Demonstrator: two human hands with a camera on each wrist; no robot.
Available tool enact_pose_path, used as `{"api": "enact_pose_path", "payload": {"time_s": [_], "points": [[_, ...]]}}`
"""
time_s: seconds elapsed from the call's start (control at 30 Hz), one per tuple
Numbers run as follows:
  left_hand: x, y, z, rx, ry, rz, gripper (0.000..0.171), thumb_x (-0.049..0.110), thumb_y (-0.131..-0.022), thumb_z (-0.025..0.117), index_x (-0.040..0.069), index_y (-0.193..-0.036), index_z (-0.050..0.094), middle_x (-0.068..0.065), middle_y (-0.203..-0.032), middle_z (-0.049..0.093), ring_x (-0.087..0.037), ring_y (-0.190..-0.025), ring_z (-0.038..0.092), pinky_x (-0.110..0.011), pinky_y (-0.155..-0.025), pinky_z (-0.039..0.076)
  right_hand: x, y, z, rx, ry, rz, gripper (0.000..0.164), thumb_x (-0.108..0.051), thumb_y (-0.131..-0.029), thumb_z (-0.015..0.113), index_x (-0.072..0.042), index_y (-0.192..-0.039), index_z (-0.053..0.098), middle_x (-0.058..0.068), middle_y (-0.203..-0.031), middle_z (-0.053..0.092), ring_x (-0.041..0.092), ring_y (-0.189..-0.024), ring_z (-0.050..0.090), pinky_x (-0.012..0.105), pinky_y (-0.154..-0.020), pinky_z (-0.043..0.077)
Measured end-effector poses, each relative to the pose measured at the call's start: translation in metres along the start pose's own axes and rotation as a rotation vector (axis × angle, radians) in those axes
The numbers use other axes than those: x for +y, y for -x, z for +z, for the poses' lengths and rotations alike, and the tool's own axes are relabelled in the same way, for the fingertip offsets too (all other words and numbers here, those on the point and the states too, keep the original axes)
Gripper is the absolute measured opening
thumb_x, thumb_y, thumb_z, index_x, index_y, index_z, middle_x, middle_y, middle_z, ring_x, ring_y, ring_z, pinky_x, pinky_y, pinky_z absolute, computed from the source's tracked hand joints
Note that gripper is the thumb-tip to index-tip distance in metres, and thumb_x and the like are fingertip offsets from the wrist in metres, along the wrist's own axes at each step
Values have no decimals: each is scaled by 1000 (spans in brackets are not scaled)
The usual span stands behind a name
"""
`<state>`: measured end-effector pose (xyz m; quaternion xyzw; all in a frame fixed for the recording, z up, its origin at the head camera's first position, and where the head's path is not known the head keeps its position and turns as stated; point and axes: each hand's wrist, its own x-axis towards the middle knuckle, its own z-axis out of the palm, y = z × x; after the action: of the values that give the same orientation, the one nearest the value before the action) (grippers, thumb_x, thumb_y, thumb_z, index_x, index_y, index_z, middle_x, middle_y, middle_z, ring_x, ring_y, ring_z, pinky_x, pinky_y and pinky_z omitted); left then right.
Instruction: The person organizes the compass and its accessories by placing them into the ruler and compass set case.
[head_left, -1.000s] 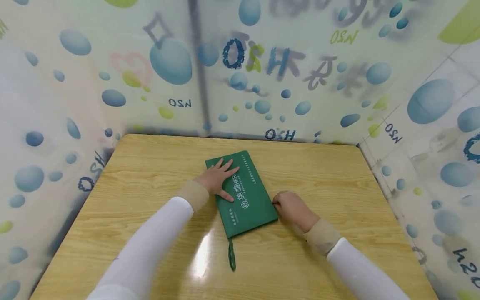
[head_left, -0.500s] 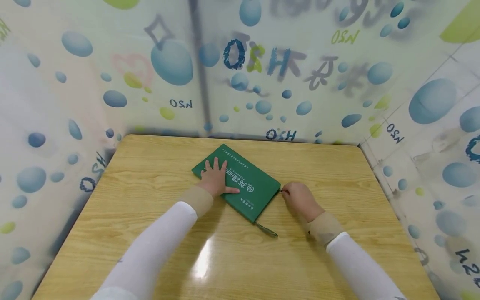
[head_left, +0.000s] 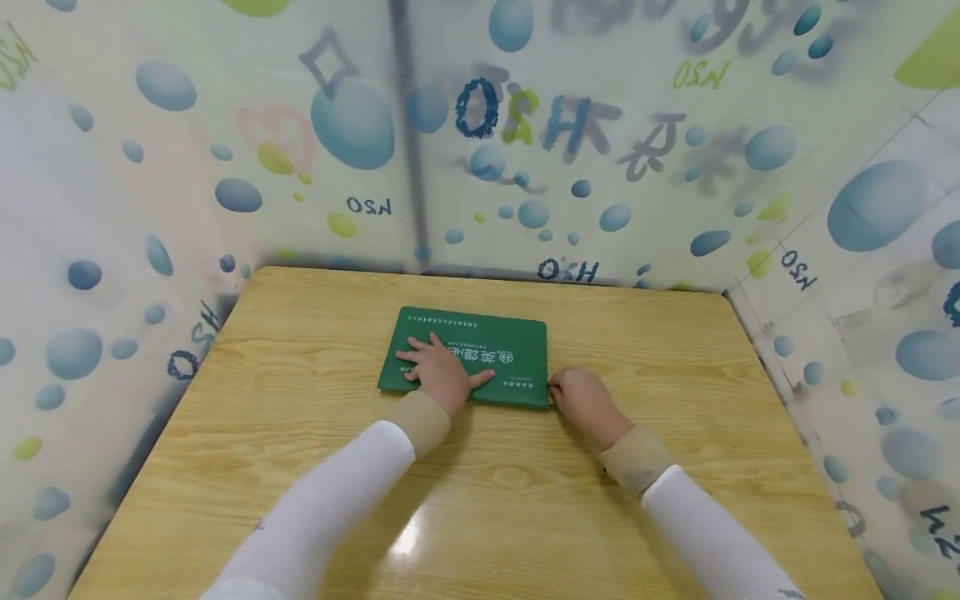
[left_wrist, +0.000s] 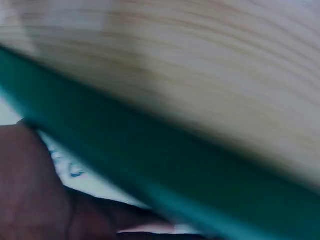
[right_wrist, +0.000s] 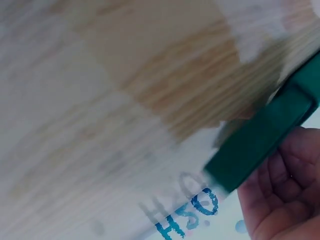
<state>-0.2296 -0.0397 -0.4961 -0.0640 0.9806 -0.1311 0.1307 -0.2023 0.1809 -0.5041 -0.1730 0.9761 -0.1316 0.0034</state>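
Observation:
A flat green zip case (head_left: 517, 333) with white lettering lies on the wooden table, its long side running left to right. My left hand (head_left: 442, 375) rests on its left part, fingers spread across the cover. At the case's near right corner, my right hand (head_left: 588, 404) has its fingers curled and pinches something small at the edge, which looks like the zipper pull; the fingers mostly hide it. The left wrist view shows the green edge of the case (left_wrist: 150, 145) close up and blurred. In the right wrist view, a green end of the case (right_wrist: 260, 135) passes beside the curled fingers.
The wooden table (head_left: 480, 500) stretches around the case on all sides. Behind it and to both sides hang pale walls (head_left: 465, 225) printed with blue and green drops and lettering.
The case has turned anticlockwise on the table, from slanted to nearly level. The left hand stayed on the cover throughout; the right hand kept at the edge. The wrist strap has gone out of sight.

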Motion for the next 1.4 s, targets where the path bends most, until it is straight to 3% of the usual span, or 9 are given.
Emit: {"api": "enact_pose_path", "payload": {"time_s": [0.1,0.2,0.27,0.43,0.57,0.73,1.1,1.23,1.4], "points": [[-4,10,-12,-53,-41,46,123,92,-65,22,-5,-141,32,-38,-132,39,-54,-110,49,-41,-70,56,1,-1,-1,-8,12,4,14,-5,-86,62,-7,-75,70,4,-79,68,18,-73,64,35,-64,52],[-21,10,-25,-77,10,161,110,85,-66,44,-5,-128,53,-31,-119,56,-43,-98,61,-41,-65,56,4,-2,0,0,25,-6,14,-4,-86,62,-7,-76,70,5,-79,68,20,-74,64,37,-66,52],[-36,5,-27,-54,15,244,107,83,-62,54,-1,-130,52,-25,-122,55,-41,-106,57,-45,-73,55,5,-3,1,8,26,-14,14,-4,-86,61,-6,-76,70,5,-78,68,20,-74,64,38,-67,52],[-70,-13,-16,46,72,519,125,80,-55,63,13,-150,18,-20,-153,13,-44,-138,11,-59,-100,33,7,-4,2,16,25,-17,14,-4,-86,62,-7,-76,71,4,-75,66,20,-72,62,37,-66,52],[-83,-24,-2,25,177,657,126,78,-56,64,16,-151,11,-16,-155,0,-42,-139,2,-62,-104,23,9,-3,1,7,18,-26,12,-4,-86,63,-6,-80,72,5,-79,67,20,-75,63,36,-69,53],[-83,-27,1,-8,251,645,127,76,-54,67,17,-151,12,-17,-155,4,-44,-138,5,-63,-103,23,12,3,-4,6,-13,-63,10,-5,-86,64,-4,-86,73,6,-84,68,20,-80,64,37,-72,53],[-77,-25,2,-36,238,589,129,76,-55,67,13,-151,7,-17,-155,1,-43,-139,4,-62,-102,26,19,17,-9,-27,1,-181,9,-4,-85,66,-4,-88,74,6,-86,69,20,-81,65,35,-72,54],[-72,-18,5,0,210,488,132,82,-54,61,7,-150,9,-23,-153,7,-47,-136,13,-60,-97,36,21,15,-8,32,3,-91,15,-6,-88,61,-2,-96,73,9,-90,69,24,-85,65,39,-74,53],[-54,12,3,67,73,261,131,93,-58,38,-1,-147,20,-36,-138,30,-49,-120,39,-45,-67,55,26,13,-11,130,2,37,23,-5,-88,58,1,-107,68,16,-99,67,32,-92,61,44,-80,51]]}}
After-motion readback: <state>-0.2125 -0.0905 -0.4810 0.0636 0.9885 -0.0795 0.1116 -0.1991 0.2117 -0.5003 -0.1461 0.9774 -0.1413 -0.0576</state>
